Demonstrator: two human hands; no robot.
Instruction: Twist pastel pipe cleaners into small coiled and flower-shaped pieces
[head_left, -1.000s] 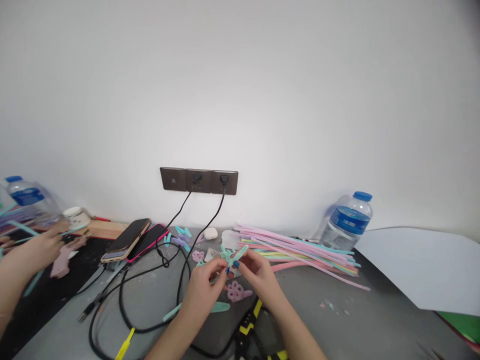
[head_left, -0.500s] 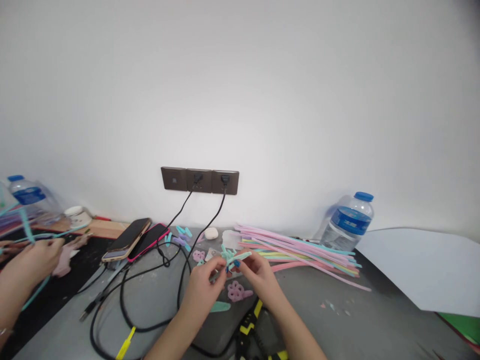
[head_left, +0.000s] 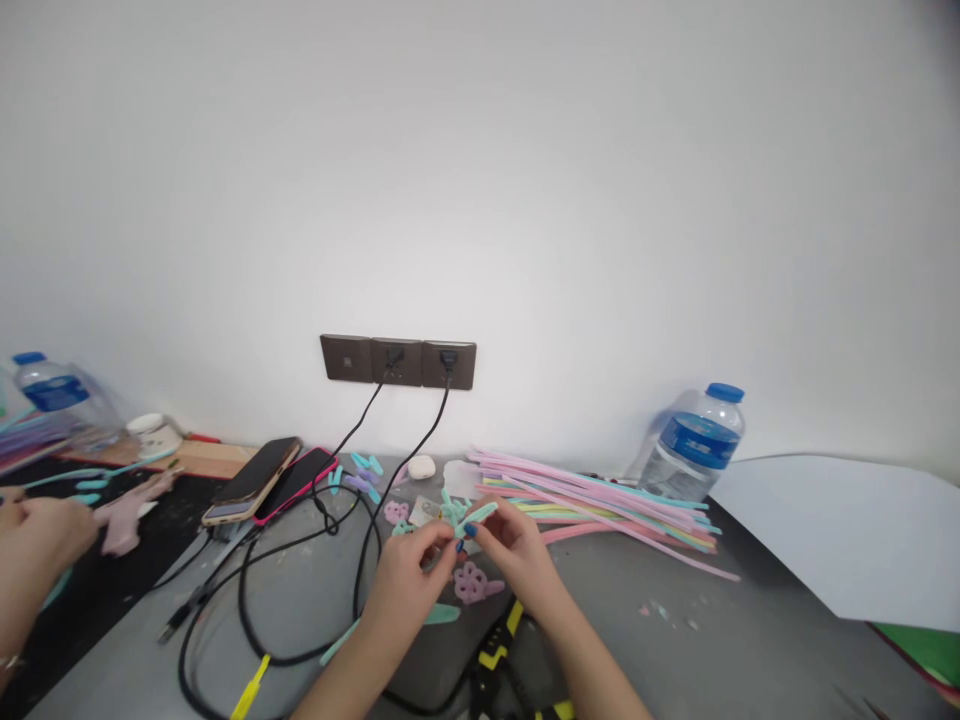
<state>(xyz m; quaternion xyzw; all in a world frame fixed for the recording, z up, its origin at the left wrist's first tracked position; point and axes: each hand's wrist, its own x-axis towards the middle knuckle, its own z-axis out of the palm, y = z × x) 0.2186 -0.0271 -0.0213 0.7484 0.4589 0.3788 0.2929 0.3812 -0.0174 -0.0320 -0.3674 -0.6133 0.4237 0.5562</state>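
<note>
Between my two hands is a mint-green pipe cleaner, bent into small loops with a short straight arm. My left hand pinches it from the left, thumb against fingers. From the other side my right hand grips it, a blue-nailed thumb pressed on it. Just below the hands lies a pink pipe-cleaner flower. A mint pipe-cleaner piece rests by my left wrist. Yellow-and-black pliers lie between my forearms. Another pink pipe-cleaner flower sits behind my left hand.
Many pastel pipe cleaners are heaped at the right, before a water bottle and white paper. Black cables loop at the left near two phones. Another person's hand works at the far left.
My hands stay nearly in place, the right thumb shifting slightly on the mint pipe cleaner. The other person's hand has moved left and down with a blue pipe cleaner.
</note>
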